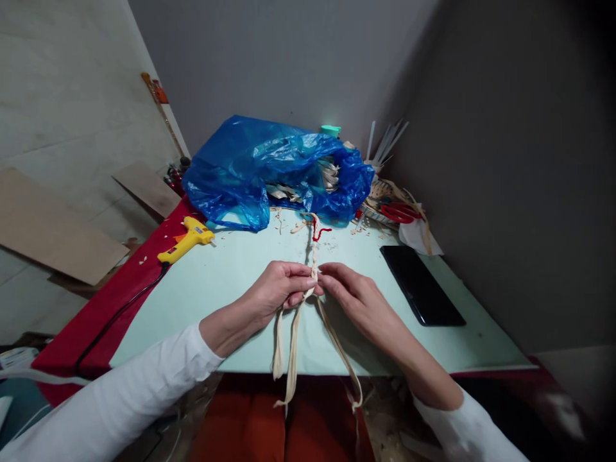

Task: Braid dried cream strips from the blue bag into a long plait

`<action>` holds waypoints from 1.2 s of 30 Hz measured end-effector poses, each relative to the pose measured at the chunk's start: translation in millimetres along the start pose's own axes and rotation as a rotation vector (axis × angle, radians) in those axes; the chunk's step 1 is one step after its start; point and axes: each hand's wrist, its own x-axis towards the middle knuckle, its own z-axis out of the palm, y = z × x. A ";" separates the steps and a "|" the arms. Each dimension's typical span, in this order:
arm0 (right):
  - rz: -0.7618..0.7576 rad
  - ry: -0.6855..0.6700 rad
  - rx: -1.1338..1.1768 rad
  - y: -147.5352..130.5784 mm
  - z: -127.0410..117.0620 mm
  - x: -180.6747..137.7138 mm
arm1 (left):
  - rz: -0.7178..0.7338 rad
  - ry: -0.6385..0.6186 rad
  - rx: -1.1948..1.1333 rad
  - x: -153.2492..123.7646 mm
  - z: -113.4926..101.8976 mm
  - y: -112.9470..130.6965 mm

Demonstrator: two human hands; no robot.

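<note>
A pale braid of flat fibre strips (314, 255) runs toward me over the table, its far end tied with red yarn (316, 230). My left hand (283, 284) is closed on the near end of the braid, thumb and fingers pinching it. Close against the braid's right side, my right hand (350, 289) has its thumb and fingertips drawn together at the strands; what exactly lies between them is partly hidden. Below the hands, loose strips (294, 353) hang over the table's front edge, and another strip (340, 346) hangs apart to the right.
A blue plastic bag (231, 167) holding pale strips stands at the back. On the left lies a yellow glue gun (187, 240) with a black cord. A black phone (421, 285) lies at right, near red-handled scissors (399, 212) and a basket (380, 199). Glue sticks (389, 141) stand behind.
</note>
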 end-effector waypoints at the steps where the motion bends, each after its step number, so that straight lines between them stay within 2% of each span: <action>1: 0.001 -0.065 0.064 1.8 1.7 4.2 | 0.006 -0.001 0.006 -0.1 -0.4 -0.2; 4: -0.014 -0.177 0.214 4.9 7.5 12.5 | 0.031 -0.007 0.014 -1.7 -0.2 0.5; 9: 0.009 -0.230 0.376 8.3 6.8 15.7 | 0.062 -0.028 -0.017 -4.2 1.5 4.0; 12: 0.068 -0.317 0.489 9.8 5.3 13.5 | 0.043 -0.020 0.018 -5.5 1.3 6.4; 15: 0.127 -0.363 0.472 12.6 5.3 11.1 | 0.032 0.004 0.138 -7.5 1.4 9.1; 18: 0.108 -0.308 0.366 15.7 6.0 10.0 | 0.041 0.012 0.285 -9.3 2.1 10.6; 21: 0.107 -0.244 0.351 15.8 8.0 8.7 | 0.049 0.029 0.331 -10.3 3.3 10.9; 28: 0.146 -0.225 0.568 10.2 14.9 5.7 | 0.114 0.103 0.455 -13.1 5.3 12.8; 36: 0.052 -0.093 0.348 8.7 13.7 6.9 | 0.150 0.136 0.609 -13.8 6.3 13.6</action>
